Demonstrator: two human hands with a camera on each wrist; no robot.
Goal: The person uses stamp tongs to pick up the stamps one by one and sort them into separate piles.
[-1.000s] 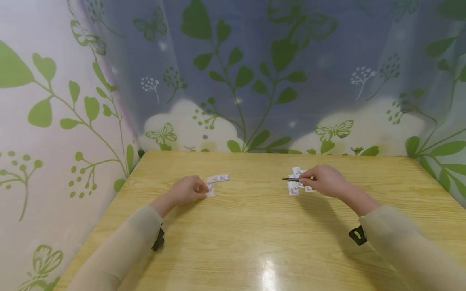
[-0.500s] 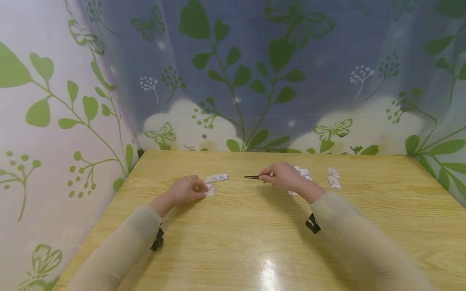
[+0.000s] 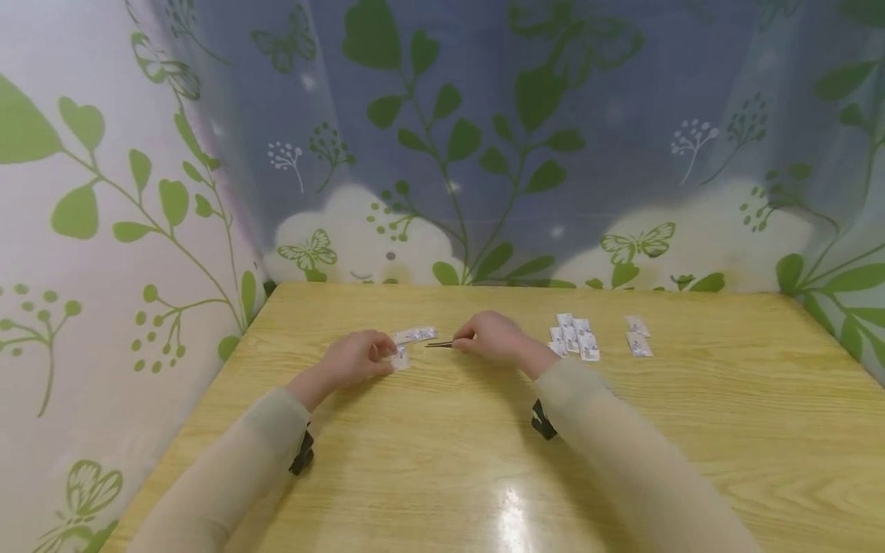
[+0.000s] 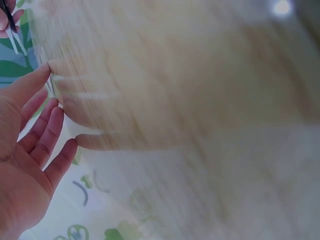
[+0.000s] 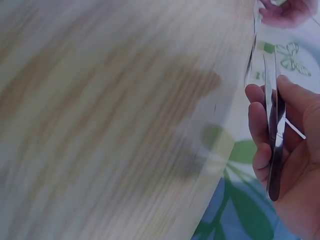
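Note:
At the left of the table, my left hand [image 3: 353, 359] rests its fingertips at the edge of a small white printed packet [image 3: 400, 359]. In the left wrist view its fingers [image 4: 49, 135] are spread and lightly bent, tips on the tabletop. Just behind that packet lies a row of similar packets [image 3: 416, 335]. Between thumb and fingers my right hand [image 3: 494, 338] holds metal tweezers [image 3: 439, 345], pointing left toward the row. Their prongs stand apart with nothing between them, as the tweezers [image 5: 274, 135] show in the right wrist view.
Right of my right hand lies a cluster of several white packets [image 3: 588, 342], partly behind the wrist. Farther right are two more packets [image 3: 639, 344]. All are on a wooden table [image 3: 442, 453], with a leaf-printed curtain [image 3: 429, 153] along its back edge.
My right hand has moved left with the tweezers, from over the packet cluster to beside the left row, uncovering packets on the right. The left hand has stayed in place.

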